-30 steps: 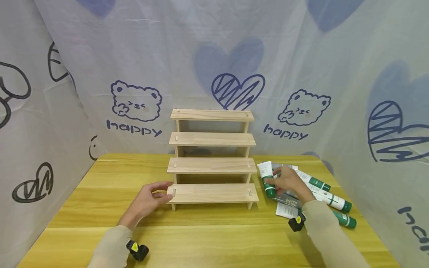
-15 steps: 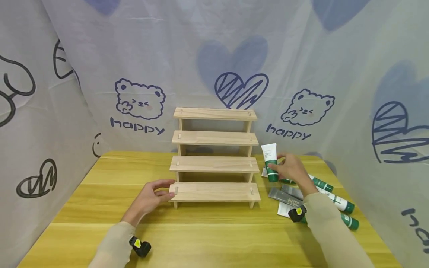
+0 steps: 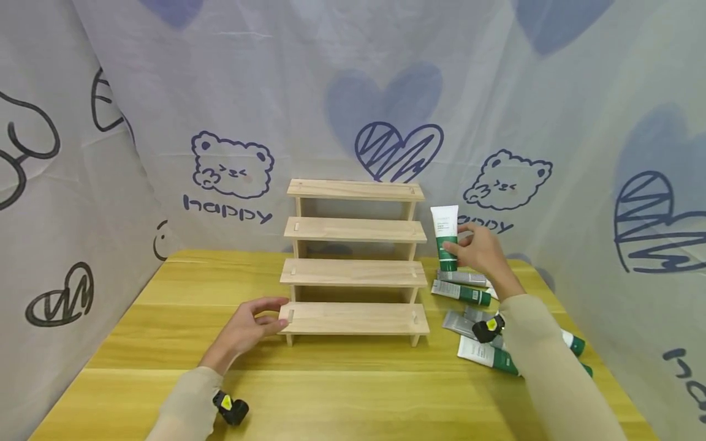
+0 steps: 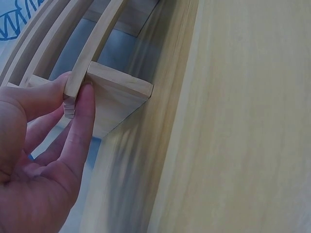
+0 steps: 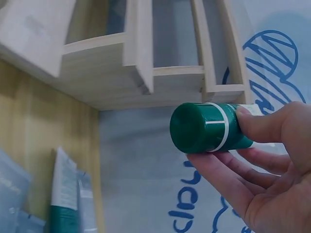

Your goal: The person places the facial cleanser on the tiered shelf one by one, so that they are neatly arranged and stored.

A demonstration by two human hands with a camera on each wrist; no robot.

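Note:
My right hand point(image 3: 481, 248) grips a white-and-green squeeze tube point(image 3: 445, 236) around its lower half, cap down, in the air beside the right end of the upper shelves. In the right wrist view the tube's green cap point(image 5: 189, 128) faces the camera, between thumb and fingers. A four-step wooden display rack point(image 3: 355, 272) stands at the middle of the table. On its bottom left end lies my left hand point(image 3: 248, 327); in the left wrist view thumb and forefinger pinch the edge of the lowest shelf board point(image 4: 80, 80).
Several tubes lie right of the rack, among them a white-and-green tube point(image 3: 460, 293), a grey tube point(image 3: 459, 323) and another white-and-green tube point(image 3: 485, 355). The yellow wooden table point(image 3: 331, 398) ends at a printed cloth point(image 3: 309, 92) behind and at both sides.
My right hand has lifted the tube from the pile, up and away from me, and the tube now stands nearly upright. My left hand stays on the rack.

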